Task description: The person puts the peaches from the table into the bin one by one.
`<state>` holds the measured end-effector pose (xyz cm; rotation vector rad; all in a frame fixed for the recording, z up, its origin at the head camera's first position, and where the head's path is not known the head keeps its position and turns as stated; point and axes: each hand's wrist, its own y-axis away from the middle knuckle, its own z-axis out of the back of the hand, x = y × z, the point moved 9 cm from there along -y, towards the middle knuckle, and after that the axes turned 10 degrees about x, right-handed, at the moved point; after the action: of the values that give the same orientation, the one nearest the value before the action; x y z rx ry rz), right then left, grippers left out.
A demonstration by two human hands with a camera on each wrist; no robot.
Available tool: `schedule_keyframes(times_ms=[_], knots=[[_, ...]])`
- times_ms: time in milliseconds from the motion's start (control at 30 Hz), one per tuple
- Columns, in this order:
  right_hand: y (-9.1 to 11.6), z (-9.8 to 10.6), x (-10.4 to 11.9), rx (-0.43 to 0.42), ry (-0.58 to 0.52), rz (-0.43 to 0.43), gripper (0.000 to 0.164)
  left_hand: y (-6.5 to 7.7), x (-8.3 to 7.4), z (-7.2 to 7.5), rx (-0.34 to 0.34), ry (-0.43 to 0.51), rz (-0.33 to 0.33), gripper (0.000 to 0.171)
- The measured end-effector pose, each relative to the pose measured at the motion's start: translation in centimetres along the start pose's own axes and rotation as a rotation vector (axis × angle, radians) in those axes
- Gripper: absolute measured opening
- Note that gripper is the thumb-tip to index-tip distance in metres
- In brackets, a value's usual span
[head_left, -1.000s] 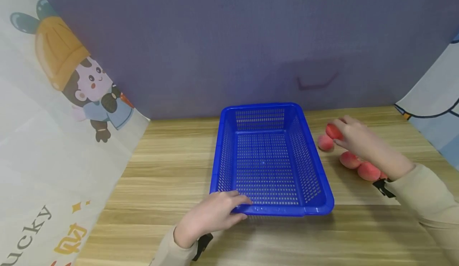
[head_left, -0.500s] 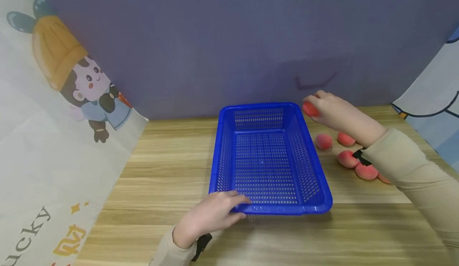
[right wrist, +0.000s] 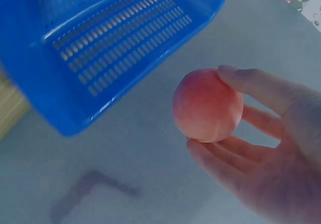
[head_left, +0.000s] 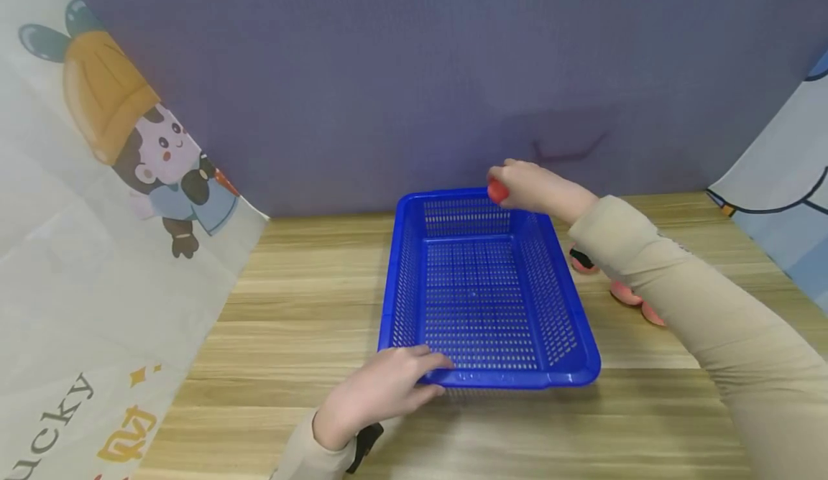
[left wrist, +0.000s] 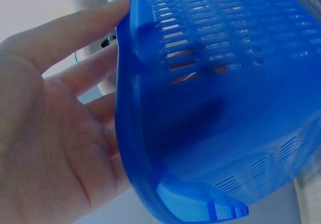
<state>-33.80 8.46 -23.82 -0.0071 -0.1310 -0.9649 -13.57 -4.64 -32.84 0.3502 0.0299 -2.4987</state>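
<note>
A blue plastic basket with slotted walls stands on the wooden table, its inside bare. My left hand grips its near rim at the left corner, fingers over the edge and thumb outside, as the left wrist view also shows along the rim. Over the basket's far right corner, my right hand holds a peach. In the right wrist view this pinkish-red peach sits between thumb and fingertips, apart from the basket wall.
Several more peaches lie on the table right of the basket, partly hidden under my right sleeve. A grey-purple panel rises behind the table. A printed cloth hangs at the left.
My right hand has lifted the peach off the table and carried it left, from beside the other peaches to above the basket's far edge. The left hand and basket have stayed put.
</note>
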Motion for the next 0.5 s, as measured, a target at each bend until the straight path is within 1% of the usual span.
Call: schedule_keyframes(times_ms=[133, 233, 333, 500], knots=[[-2.5, -0.3, -0.2, 0.015, -0.021, 0.035, 0.034, -1.0, 0.1, 0.2, -0.009, 0.007, 0.01, 0.026], [-4.2, -0.9, -0.5, 0.042, -0.046, 0.042, 0.035, -1.7, 0.2, 0.5, -0.02, 0.008, 0.021, 0.026], [-5.8, -1.5, -0.6, 0.071, -0.065, 0.053, 0.035, -2.5, 0.3, 0.7, -0.027, 0.005, 0.038, 0.025], [-8.1, -2.7, -0.5, 0.109, -0.061, 0.074, 0.039, -3.7, 0.4, 0.9, -0.033, 0.008, 0.066, 0.025]])
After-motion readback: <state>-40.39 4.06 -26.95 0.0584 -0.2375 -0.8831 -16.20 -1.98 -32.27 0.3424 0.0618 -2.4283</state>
